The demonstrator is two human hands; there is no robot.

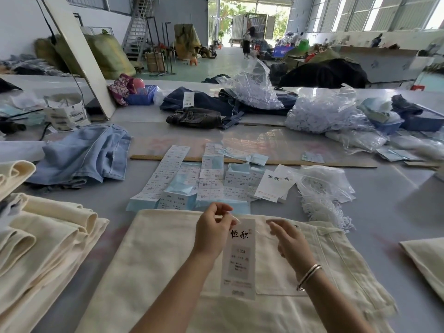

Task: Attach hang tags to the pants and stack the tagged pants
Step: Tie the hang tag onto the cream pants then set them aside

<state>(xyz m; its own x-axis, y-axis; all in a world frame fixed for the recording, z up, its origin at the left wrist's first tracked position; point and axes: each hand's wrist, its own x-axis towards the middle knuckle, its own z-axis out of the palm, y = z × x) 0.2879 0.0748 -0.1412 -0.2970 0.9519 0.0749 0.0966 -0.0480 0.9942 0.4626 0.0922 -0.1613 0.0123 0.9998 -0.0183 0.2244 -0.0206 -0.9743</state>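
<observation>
Keep the left grip (213,227) pinching the hang tag (239,258) by its top, flat on the cream pants (153,265); bring the empty, loosely curled right grip (288,239) alongside to fasten.

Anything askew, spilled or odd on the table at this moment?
Yes: white tag strings spill from their open bag onto the table, and the light blue jeans lie crumpled, unlike the folded cream pants.
</observation>
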